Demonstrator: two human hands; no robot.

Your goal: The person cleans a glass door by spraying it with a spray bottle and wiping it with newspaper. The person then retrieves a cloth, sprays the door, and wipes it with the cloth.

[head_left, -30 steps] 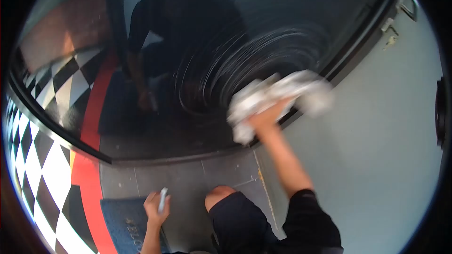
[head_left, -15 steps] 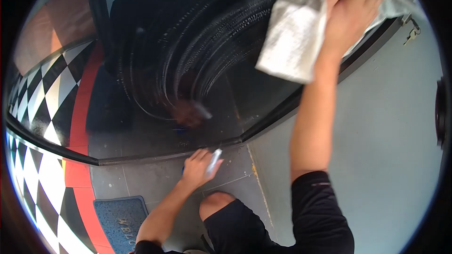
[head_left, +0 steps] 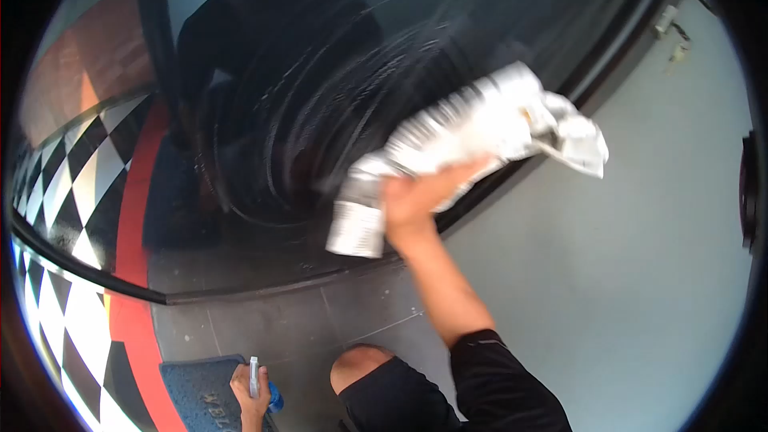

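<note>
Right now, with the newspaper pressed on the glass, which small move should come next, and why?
Probably sweep the crumpled newspaper in the right hand leftward across the glass door, because curved wet streaks show there. The left hand holds the spray bottle low by the mat.

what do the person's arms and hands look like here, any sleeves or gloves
Both hands are bare, with no gloves, rings or watch visible. The right hand leads to a bare forearm that ends in a short black sleeve near the elbow. Only the left hand and wrist show at the bottom edge; no sleeve is visible there.
</note>
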